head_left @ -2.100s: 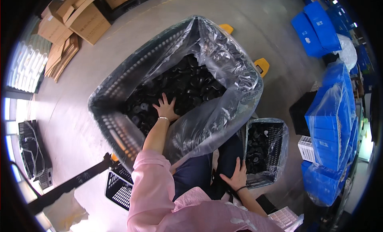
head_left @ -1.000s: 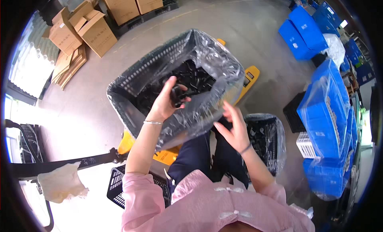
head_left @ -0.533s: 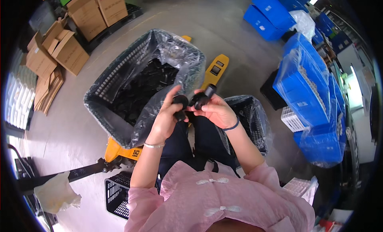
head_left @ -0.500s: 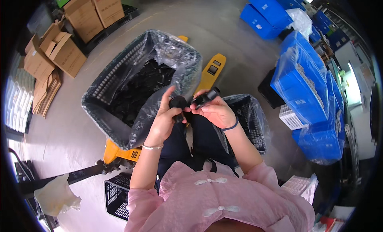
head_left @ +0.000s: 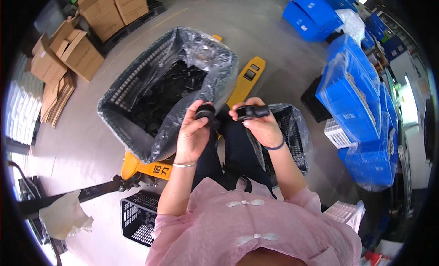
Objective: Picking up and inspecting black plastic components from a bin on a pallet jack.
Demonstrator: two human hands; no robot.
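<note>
My left hand (head_left: 191,135) is closed around a round, wheel-like black part (head_left: 205,112), its thumb and fingers at the sides. In my right hand (head_left: 265,129) a black plastic part (head_left: 254,112) lies sideways, with a pale ring-shaped edge or opening at one end; its exact kind is unclear. The two parts are held apart above my lap. Beyond my left hand stands a large crate (head_left: 111,94) lined with clear plastic, holding a heap of small black parts (head_left: 178,85). A second lined crate (head_left: 299,145) sits beside my right forearm, partly hidden by it.
A yellow pallet truck (head_left: 243,83) reaches under the large crate. A black slatted crate (head_left: 132,220) stands at lower left. Cardboard boxes (head_left: 83,55) are at the far left. Stacked blue bins (head_left: 352,103) line the right, near a white basket (head_left: 337,133).
My hands have moved apart, and the right-hand part has turned from slanting to nearly level. The round part in my left hand has tilted. The whole view has shifted slightly.
</note>
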